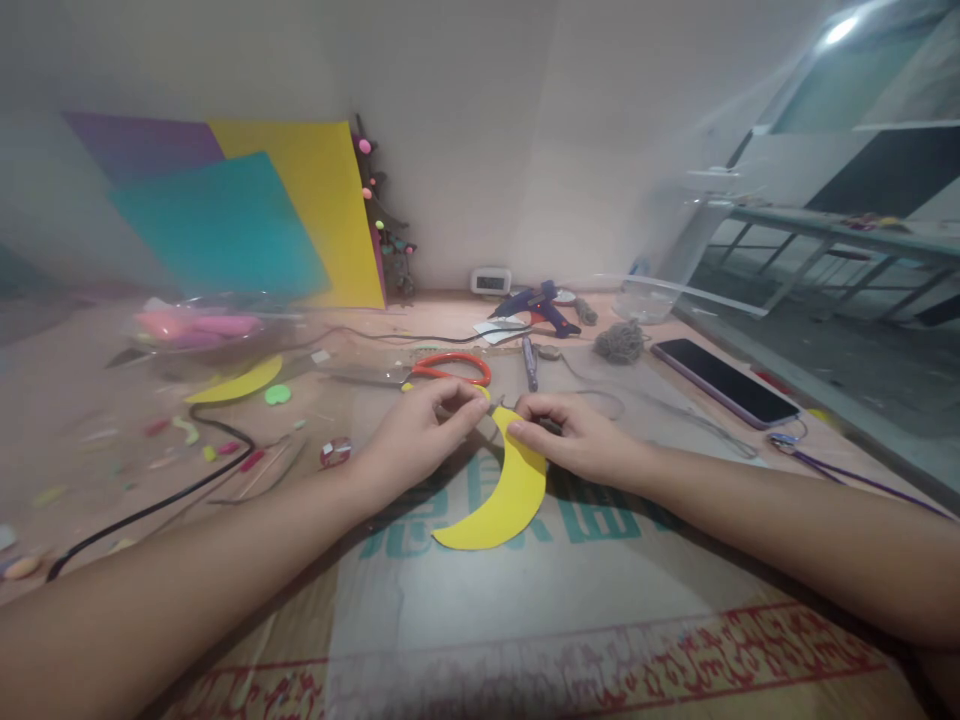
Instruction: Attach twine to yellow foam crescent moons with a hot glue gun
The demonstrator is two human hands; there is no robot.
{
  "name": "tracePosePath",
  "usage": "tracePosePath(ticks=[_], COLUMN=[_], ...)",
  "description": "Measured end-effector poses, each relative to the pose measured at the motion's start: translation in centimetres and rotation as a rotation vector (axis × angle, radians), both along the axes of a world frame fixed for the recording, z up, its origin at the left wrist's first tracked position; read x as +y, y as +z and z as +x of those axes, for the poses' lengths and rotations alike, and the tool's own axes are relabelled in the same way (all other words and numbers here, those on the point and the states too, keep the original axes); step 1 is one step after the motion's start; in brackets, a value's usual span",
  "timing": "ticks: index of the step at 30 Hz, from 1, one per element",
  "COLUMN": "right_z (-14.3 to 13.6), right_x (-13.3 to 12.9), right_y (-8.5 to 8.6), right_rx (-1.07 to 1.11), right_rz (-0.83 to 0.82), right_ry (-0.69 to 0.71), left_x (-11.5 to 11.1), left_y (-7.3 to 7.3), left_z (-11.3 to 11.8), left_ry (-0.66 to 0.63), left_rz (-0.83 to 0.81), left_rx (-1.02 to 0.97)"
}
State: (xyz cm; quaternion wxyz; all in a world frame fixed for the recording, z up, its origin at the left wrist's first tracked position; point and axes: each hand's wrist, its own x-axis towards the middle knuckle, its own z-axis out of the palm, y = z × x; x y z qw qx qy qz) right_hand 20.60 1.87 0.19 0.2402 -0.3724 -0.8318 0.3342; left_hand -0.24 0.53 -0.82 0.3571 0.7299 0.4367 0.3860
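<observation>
A yellow crescent-shaped piece hangs over the printed mat in the middle of the view, its lower tip pointing left. My right hand pinches it near its top end between thumb and fingers. Just left of that end, my left hand is closed in a pinch at a small dark string-like bit; a little yellow shows behind its fingers. Orange-handled scissors lie right behind my left hand. Another yellow crescent rests on the table at the left.
Behind my hands are a glue gun, a small clock, grey yarn and a purple pen-like tool. A phone lies at the right. Coloured sheets lean on the wall; a black cable crosses the left side among small scraps.
</observation>
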Motion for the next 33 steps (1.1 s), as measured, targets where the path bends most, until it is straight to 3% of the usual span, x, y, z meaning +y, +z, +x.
tracePosePath(ticks=[7,12,25,33], right_z=[-0.08,-0.06,-0.07,-0.04], right_x=[-0.04,-0.08,0.03,0.05], right_y=[0.03,0.07,-0.01,-0.09], right_rx=[-0.002,-0.007,-0.005,0.0], right_rz=[-0.01,-0.011,-0.004,-0.013], right_ry=[-0.007,-0.028,-0.007,-0.029], left_x=[0.22,0.18,0.4,0.39], left_y=[-0.24,-0.31,-0.68,-0.84], left_z=[-0.08,0.11,-0.12,0.01], left_ry=[0.009,0.004,0.0,0.016], left_rz=[0.026,-0.053,0.026,-0.03], left_rx=[-0.001,-0.085,0.03,-0.077])
